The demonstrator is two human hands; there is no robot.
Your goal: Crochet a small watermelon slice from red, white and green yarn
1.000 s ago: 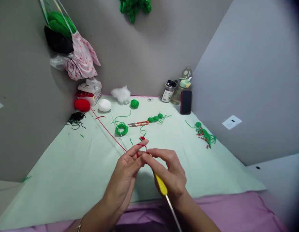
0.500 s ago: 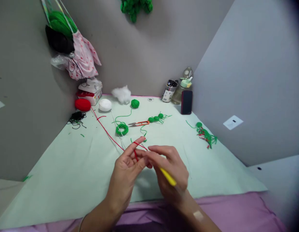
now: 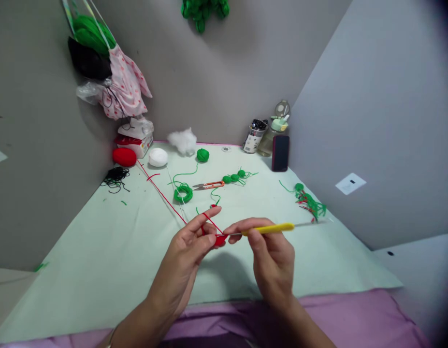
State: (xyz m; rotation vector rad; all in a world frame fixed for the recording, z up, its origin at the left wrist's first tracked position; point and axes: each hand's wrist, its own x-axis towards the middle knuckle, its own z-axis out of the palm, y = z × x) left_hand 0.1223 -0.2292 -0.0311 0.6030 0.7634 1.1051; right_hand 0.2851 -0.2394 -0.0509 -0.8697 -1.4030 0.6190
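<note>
Between thumb and fingers, my left hand [image 3: 189,251] pinches a small red crochet piece [image 3: 220,239]. Red yarn [image 3: 162,199] runs from the red yarn ball [image 3: 124,157] at the back left and over my raised left index finger. My right hand [image 3: 269,251] grips a crochet hook [image 3: 269,229] by its yellow handle, held nearly level. Its metal tip meets the red piece, though the exact stitch is too small to make out. Just beyond my left fingertips lies a bit of green and red yarn work [image 3: 213,206].
Orange-handled thread snips [image 3: 209,185] lie beyond my hands, beside a green yarn coil [image 3: 183,194] and green crocheted balls [image 3: 234,178]. Farther back are a white yarn ball [image 3: 158,157], stuffing [image 3: 183,141], a pen cup [image 3: 253,137], a bottle [image 3: 270,137] and a phone [image 3: 280,153]. Green-red pieces [image 3: 309,203] lie right.
My right hand has moved slightly right and turned, swinging the hook from slanting down to nearly level. The red piece, hidden before, now shows between my hands.
</note>
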